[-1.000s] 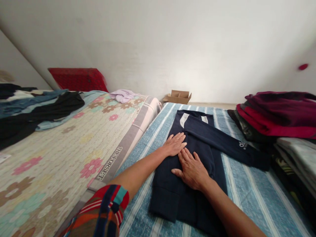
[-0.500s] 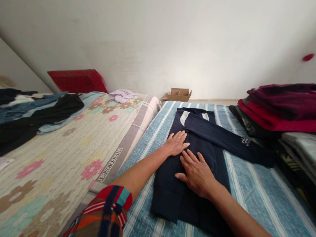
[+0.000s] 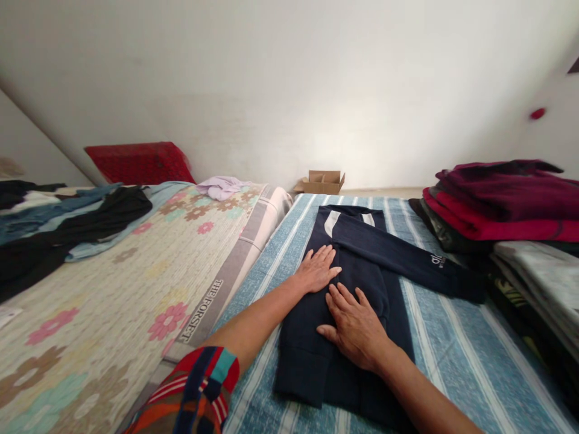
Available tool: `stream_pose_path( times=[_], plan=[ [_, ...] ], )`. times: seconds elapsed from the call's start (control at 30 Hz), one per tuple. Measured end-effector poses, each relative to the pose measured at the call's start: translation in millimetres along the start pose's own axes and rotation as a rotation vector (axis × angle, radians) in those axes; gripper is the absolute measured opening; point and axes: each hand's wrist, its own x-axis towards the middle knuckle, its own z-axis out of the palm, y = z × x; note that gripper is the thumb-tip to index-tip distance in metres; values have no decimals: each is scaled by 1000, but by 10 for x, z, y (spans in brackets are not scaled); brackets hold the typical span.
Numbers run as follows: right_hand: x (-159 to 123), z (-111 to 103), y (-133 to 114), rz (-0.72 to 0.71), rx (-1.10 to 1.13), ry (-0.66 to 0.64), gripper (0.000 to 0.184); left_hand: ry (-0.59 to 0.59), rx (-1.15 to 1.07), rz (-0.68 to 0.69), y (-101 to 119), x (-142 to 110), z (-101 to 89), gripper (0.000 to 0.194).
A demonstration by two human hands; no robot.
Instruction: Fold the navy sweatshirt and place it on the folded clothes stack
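A navy sweatshirt [image 3: 302, 367] with white shoulder patches lies partly folded on a blue striped sheet [image 3: 434, 361]. One of its sleeves, with white lettering near the cuff, stretches out to the right. My left hand [image 3: 316, 269] rests flat on the upper left part of the cloth, fingers extended. Just below and to the right, my right hand [image 3: 355, 325] presses on the middle of the garment, palm down with the thumb spread. Neither hand grips the fabric. My right forearm hides some of the lower edge.
Stacked folded clothes [image 3: 506, 205] stand at the right, beside the outstretched sleeve. A floral mattress [image 3: 181, 265] adjoins on the left, bearing loose dark trousers [image 3: 76, 223] and a lilac cloth [image 3: 221, 187]. A small cardboard box [image 3: 323, 182] sits by the wall, and a red case [image 3: 140, 161] stands farther left.
The camera view has tilted up and turned slightly right, so everything sits a little differently in the picture. Both hands stay flat on the sweatshirt in nearly the same places.
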Motion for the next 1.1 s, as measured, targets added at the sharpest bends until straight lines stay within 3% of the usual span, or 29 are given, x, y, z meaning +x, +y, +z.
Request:
stream_pose_path(
  times=[0.27, 0.63, 0.93, 1.0, 1.1],
  plan=[
    [-1, -16, -3, -16, 54, 31, 72, -47, 6, 0, 36, -302, -7, 57],
    [-18, -5, 0, -5, 66, 63, 63, 15, 20, 25, 1, -310, 113, 59],
    [-83, -64, -75, -130, 95, 238, 38, 37, 34, 11, 3, -294, 118, 59],
    [-129, -60, -155, -178, 112, 235, 41, 35, 36, 9, 10, -301, 108, 59],
    [-204, 21, -283, -152, 104, 180, 60, 37, 31, 2, 20, -310, 98, 60]
  ],
)
